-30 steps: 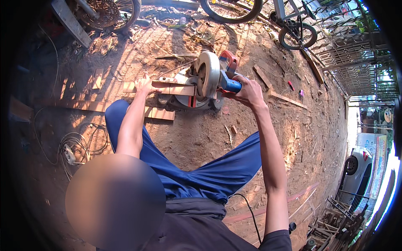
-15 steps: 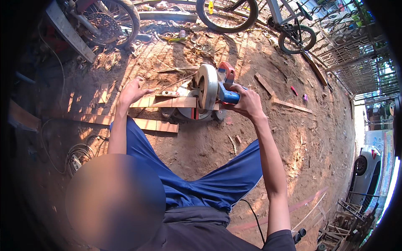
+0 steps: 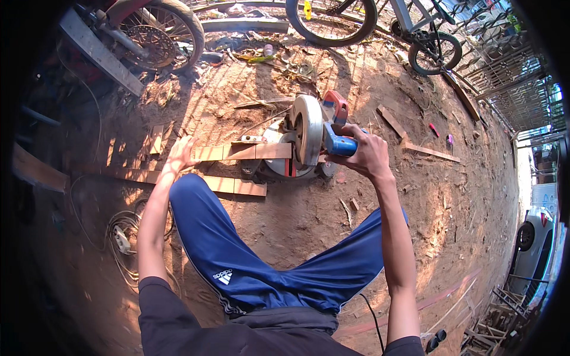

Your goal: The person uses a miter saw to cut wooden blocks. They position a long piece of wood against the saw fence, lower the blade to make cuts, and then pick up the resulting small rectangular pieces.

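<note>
Wooden strip [image 3: 238, 152] lies on the saw [image 3: 308, 130] bed, left hand [image 3: 180, 156] now at its left end, fingers spread, after hovering above it, so likely steadied again, right hand [image 3: 373, 155] wrapped round the blue handle [image 3: 342, 145]
</note>
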{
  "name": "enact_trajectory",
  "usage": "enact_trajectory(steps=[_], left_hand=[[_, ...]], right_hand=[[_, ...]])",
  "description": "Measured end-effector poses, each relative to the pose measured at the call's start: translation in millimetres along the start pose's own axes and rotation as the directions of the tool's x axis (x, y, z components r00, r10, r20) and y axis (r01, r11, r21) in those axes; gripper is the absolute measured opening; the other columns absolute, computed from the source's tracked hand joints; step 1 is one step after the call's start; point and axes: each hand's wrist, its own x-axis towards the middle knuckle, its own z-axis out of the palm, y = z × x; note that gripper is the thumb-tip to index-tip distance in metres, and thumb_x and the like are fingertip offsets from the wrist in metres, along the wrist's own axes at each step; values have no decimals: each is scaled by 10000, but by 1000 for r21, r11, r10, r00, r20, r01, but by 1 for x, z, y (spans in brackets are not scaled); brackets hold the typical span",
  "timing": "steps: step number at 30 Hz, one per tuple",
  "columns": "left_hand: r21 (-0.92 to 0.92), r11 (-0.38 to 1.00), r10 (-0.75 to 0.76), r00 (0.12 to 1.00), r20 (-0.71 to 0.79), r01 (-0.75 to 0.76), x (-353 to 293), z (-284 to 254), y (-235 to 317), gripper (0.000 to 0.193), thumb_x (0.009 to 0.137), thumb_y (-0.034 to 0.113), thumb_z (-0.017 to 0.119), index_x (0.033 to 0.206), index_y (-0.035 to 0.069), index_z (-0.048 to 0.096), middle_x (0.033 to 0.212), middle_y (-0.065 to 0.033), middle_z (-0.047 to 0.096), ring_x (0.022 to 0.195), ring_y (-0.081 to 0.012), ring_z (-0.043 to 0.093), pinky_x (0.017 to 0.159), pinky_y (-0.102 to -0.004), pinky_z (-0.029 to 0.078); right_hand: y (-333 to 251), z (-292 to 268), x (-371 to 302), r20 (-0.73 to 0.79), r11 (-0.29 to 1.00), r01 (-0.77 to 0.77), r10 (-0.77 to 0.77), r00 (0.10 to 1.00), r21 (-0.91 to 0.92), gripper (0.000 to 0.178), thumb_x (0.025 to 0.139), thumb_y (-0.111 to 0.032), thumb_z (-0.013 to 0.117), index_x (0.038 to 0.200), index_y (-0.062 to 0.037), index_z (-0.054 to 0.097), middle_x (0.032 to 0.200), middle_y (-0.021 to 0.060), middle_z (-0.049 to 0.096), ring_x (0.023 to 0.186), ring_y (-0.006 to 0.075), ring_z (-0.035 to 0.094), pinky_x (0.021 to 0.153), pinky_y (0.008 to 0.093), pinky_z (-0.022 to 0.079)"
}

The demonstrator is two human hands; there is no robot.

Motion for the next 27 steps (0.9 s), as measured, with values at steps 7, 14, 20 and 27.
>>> enact_trajectory(steps=[7, 14, 20, 27], left_hand=[[-22, 992, -120, 981, 153, 125, 1, -21, 52, 782, 796, 321, 820, 1476, 110, 493, 1562, -234, 417, 1406, -378, 469, 1181, -467, 404], [-91, 993, -63, 988, 141, 77, 20, -2, 64, 734, 804, 251, 806, 1459, 106, 509, 1551, -245, 421, 1376, -391, 493, 1156, -468, 430], [-75, 994, -61, 983, 175, 75, 25, -5, 45, 697, 810, 192, 794, 1445, 102, 523, 1542, -255, 425, 1351, -402, 514, 1133, -468, 453], [-79, 996, -26, 981, 190, 42, 23, -2, 24, 658, 817, 122, 781, 1428, 97, 539, 1531, -266, 430, 1322, -415, 539, 1107, -469, 479]], right_hand=[[10, 5, -3, 5, 998, -21, 21, 1000, -51, 807, 622, -798, 799, 1194, -237, 708, 967, 69, 781, 856, 311, 756, 797, 440, 595], [24, -1, -10, -2, 994, -34, 34, 999, -100, 804, 618, -785, 807, 1173, -213, 703, 968, 88, 776, 870, 314, 754, 802, 448, 590], [26, 11, -5, -69, 999, 12, -15, 998, -45, 824, 629, -820, 772, 1145, -182, 708, 852, 136, 758, 798, 329, 752, 759, 454, 591], [30, 11, -9, -55, 999, -6, 3, 999, -53, 865, 627, -848, 754, 1162, -174, 672, 832, 139, 748, 773, 312, 755, 741, 453, 593]])
